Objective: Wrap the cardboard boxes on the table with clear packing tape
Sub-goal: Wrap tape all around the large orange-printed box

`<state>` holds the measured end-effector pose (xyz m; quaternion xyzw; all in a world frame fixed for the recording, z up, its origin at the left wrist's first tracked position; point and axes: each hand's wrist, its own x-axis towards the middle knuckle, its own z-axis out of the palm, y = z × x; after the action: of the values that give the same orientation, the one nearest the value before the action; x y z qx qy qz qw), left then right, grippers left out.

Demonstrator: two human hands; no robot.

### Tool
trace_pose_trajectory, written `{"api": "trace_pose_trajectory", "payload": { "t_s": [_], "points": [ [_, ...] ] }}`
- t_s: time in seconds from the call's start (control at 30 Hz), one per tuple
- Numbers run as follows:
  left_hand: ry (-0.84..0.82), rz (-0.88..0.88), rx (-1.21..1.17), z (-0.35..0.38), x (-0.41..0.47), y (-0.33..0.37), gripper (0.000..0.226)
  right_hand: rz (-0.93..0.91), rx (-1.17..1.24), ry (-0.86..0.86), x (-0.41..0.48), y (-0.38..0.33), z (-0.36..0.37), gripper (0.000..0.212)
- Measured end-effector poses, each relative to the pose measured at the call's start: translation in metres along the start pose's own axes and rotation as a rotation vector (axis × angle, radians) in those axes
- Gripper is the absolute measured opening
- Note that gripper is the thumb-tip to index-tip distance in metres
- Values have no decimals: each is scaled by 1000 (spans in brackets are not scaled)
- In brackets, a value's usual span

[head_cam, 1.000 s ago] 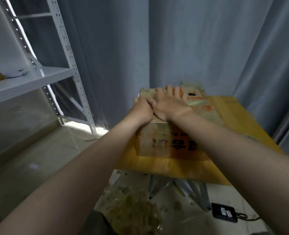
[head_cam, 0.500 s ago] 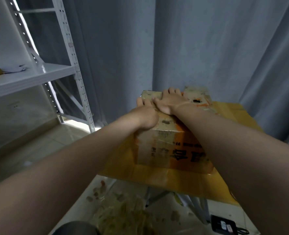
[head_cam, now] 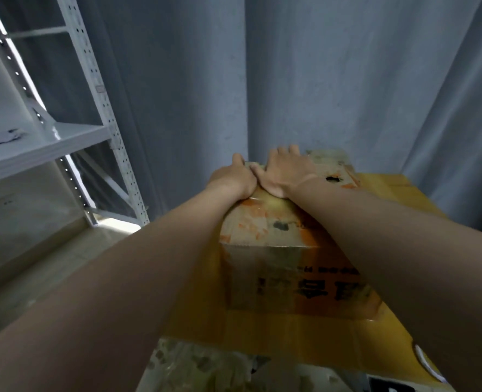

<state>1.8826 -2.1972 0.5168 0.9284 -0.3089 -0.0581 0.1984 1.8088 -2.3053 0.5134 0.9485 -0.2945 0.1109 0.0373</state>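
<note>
Head view, taking the cardboard box (head_cam: 288, 250) as the landmark: far to its left a white metal shelf rack (head_cam: 93, 89) stands against grey curtains (head_cam: 305, 80), holding only some pale papers, out of the work. At the box's far left top edge the left hand (head_cam: 232, 178) is curled over the corner, fingers hooked down the hidden side, so it grips the box itself; I judge it steadies the box or presses tape over the edge. Touching it on the right, the right hand (head_cam: 286, 174) lies flat and spread on the top face, grasping nothing, most likely smoothing clear tape, whose glossy sheen shows on the lid just nearer than the palms. No tape roll is visible. The box sits on a yellow-brown tabletop (head_cam: 276, 335), near its left side. Dark characters are printed on the box's near face, upside down from here and too blurred to read; orange patches and a small hole mark the top.
</note>
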Motion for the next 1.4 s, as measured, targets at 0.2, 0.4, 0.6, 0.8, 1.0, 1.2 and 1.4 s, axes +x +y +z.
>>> {"api": "trace_pose_trajectory", "payload": {
  "t_s": [0.2,0.4,0.6,0.8,1.0,1.2,1.4],
  "points": [
    [-15,-29,132,-3,29,5,56,-7,-122,-19,37,-3,-6,64],
    [41,23,251,9,32,2,46,213,115,-174,69,4,2,40],
    [48,-2,203,7,27,3,48,270,208,-59,60,4,1,46],
    [71,5,123,2,13,2,43,507,60,-204,26,51,-14,78],
    [167,20,27,-22,-27,9,44,493,387,-62,-35,67,-52,60],
    [410,58,-151,-70,-88,16,27,489,417,290,-84,65,-118,62],
    [421,33,-420,-86,-143,25,37,487,489,359,-135,70,-157,58]
  ]
}}
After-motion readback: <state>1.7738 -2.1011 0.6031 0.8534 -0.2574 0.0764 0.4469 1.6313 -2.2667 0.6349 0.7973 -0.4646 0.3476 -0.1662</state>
